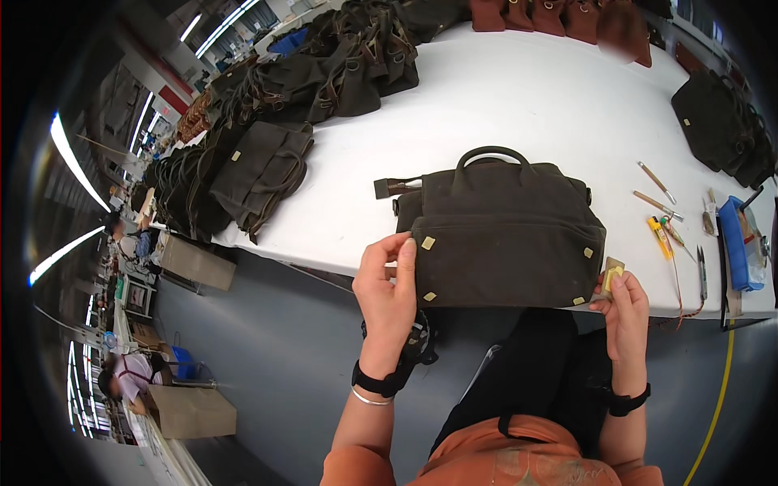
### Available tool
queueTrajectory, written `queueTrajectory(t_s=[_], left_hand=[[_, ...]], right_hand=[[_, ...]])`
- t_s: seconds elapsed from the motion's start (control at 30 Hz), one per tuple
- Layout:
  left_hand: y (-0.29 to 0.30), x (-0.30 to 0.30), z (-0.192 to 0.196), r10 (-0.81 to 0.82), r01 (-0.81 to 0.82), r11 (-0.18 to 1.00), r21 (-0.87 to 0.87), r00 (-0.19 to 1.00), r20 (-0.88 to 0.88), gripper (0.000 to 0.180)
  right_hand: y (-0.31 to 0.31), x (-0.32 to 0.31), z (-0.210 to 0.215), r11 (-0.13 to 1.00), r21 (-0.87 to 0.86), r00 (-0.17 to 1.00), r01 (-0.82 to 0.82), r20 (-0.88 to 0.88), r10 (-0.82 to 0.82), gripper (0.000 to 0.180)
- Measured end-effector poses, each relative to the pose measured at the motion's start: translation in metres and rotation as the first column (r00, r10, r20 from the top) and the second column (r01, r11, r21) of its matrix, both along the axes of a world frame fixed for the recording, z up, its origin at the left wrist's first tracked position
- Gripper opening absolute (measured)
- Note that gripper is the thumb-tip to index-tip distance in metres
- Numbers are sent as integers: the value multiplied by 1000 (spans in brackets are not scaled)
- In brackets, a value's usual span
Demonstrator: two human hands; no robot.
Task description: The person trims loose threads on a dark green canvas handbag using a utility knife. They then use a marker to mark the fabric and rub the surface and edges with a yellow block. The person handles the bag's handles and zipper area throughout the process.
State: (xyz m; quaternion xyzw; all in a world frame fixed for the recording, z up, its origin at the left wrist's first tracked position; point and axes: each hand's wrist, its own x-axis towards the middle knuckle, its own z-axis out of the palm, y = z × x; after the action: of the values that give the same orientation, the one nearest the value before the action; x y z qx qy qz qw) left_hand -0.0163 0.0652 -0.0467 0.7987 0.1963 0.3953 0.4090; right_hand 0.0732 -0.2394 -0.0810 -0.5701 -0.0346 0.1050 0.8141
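A dark brown-black handbag [506,259] lies on the white table before me, its arched handle pointing away. Several small pale yellow patches mark the corners of its near panel, such as the upper-left patch [428,242]. My left hand [387,283] is closed at the bag's left edge, thumb and forefinger pinched there beside that patch. Just off the bag's lower-right corner, my right hand [624,312] is closed on a small stack of yellow patches [614,277]. A strap end with a buckle [389,188] sticks out from the bag's left side.
To the right lie wooden-handled tools [656,182], a yellow pen-like tool [660,235], tweezers [703,271] and a blue bin [737,243]. Dark bags [259,174] are heaped at left, with more at far right [721,125]. Reddish-brown bags [559,18] line the far edge.
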Motion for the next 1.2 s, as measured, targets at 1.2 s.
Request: queueTrajectory(t_s=[1.2], left_hand=[[-52, 17, 2, -370, 415, 819, -397, 910, 187, 16]], right_hand=[[-255, 101, -28, -115, -672, 655, 731, 739, -155, 23]])
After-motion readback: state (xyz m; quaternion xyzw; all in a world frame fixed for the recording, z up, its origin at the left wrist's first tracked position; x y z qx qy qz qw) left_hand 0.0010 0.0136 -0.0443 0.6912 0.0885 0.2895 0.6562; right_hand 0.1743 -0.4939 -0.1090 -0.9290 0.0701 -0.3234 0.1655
